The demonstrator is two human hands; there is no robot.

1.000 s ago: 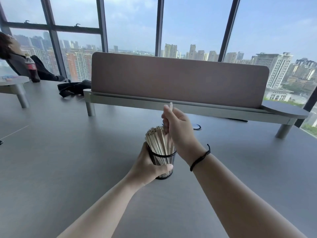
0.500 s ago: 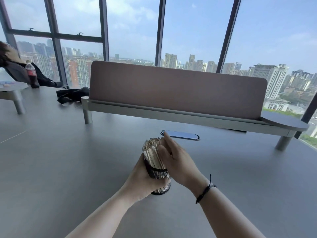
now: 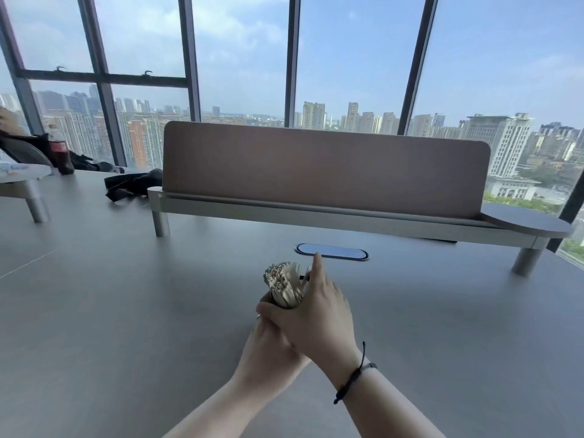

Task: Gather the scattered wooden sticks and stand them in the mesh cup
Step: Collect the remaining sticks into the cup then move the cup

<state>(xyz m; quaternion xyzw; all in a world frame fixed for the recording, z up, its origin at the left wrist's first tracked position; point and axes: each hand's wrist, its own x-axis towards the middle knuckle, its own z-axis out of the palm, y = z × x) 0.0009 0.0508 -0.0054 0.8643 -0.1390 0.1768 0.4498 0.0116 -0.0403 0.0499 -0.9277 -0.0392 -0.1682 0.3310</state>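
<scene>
My right hand (image 3: 316, 320) wraps over the mesh cup (image 3: 304, 283) of wooden sticks (image 3: 282, 284), index finger extended; my left hand (image 3: 268, 349) grips it underneath.

I see a grey matte tabletop (image 3: 126, 311), a brown felt divider panel (image 3: 325, 167), and floor-to-ceiling dark-framed windows (image 3: 292, 58) admitting bright daylight.

Big grey table (image 3: 132, 311), w/ an oval cable port (image 3: 331, 251) set flush near the middle. A raised shelf (image 3: 316, 216) on short metal legs stands across the far side; black bag (image 3: 132, 184) lies just left of it. Cola bottle (image 3: 61, 154) stands far left.
</scene>
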